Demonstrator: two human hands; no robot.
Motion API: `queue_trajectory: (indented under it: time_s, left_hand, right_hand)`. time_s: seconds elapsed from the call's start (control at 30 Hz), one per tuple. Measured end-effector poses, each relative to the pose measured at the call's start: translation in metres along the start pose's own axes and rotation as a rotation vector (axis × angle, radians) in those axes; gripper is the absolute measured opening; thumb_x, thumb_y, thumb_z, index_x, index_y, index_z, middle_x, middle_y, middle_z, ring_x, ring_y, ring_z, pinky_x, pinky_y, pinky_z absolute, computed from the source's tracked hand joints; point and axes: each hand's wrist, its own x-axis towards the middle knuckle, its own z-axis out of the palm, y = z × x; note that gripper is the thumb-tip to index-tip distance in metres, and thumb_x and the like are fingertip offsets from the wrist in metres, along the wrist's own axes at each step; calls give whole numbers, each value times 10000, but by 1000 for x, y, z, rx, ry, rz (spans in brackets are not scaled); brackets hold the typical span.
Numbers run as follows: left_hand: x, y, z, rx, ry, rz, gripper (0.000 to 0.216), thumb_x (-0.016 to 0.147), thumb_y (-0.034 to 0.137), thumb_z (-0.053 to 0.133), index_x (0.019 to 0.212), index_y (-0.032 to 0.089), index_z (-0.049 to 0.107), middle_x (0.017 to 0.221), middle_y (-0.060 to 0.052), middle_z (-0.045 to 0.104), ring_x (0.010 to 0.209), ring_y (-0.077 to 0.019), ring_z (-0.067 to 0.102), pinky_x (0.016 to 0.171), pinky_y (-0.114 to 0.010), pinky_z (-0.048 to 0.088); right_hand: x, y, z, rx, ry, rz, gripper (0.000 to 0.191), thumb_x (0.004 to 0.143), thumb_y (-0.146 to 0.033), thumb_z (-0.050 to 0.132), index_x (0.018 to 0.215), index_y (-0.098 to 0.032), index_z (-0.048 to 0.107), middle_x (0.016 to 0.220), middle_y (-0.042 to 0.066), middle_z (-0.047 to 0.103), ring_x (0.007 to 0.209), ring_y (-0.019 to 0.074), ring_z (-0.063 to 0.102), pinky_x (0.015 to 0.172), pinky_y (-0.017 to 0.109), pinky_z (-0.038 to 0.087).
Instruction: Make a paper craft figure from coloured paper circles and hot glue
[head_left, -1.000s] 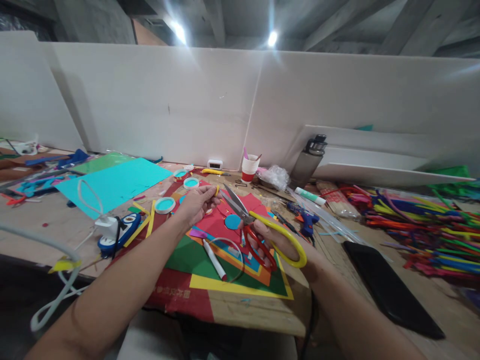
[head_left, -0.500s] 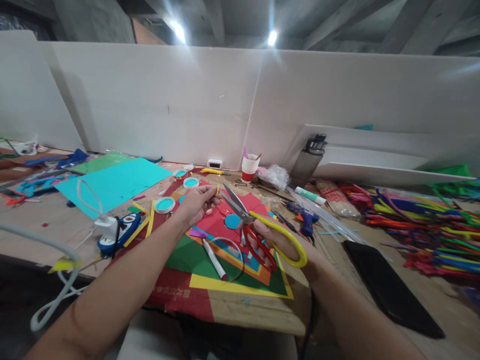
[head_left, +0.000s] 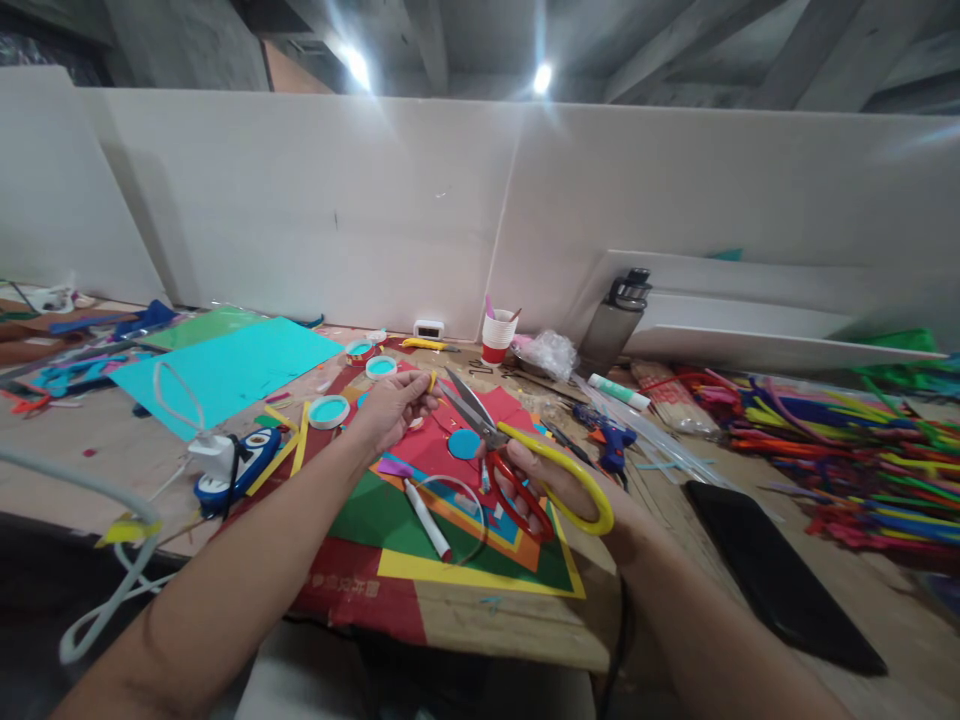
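Between thumb and fingers, my left hand pinches a small yellow paper piece above the paper stack. My right hand grips scissors with one red and one yellow handle; the blades are parted and point up and left, their tips just right of the yellow piece. Beneath both hands lie stacked sheets of coloured paper, red, blue, orange, green and yellow. A blue paper circle rests on the red sheet. Below it are a white marker with a red end and a purple scrap.
Round lids with turquoise inside and a turquoise sheet lie left, near a blue power strip. Behind are a paper cup and bottle. At right are a glue gun, black phone and pipe cleaners.
The view has shifted very slightly. Both hands, the yellow paper piece and the parted scissors stay almost in the same place.
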Motion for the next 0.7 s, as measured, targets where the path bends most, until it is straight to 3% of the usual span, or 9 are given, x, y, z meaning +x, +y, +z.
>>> queue_trajectory:
  time_s: [0.7]
  left_hand:
    - [-2, 0, 1, 51, -18, 8, 278, 690, 344, 782, 725, 112, 634, 677, -40, 662, 532, -69, 574, 477, -166, 398]
  right_hand:
    - [0, -2, 1, 16, -14, -12, 432, 892, -602, 445, 796, -190, 530, 611, -31, 538, 408, 67, 476, 373, 195, 375]
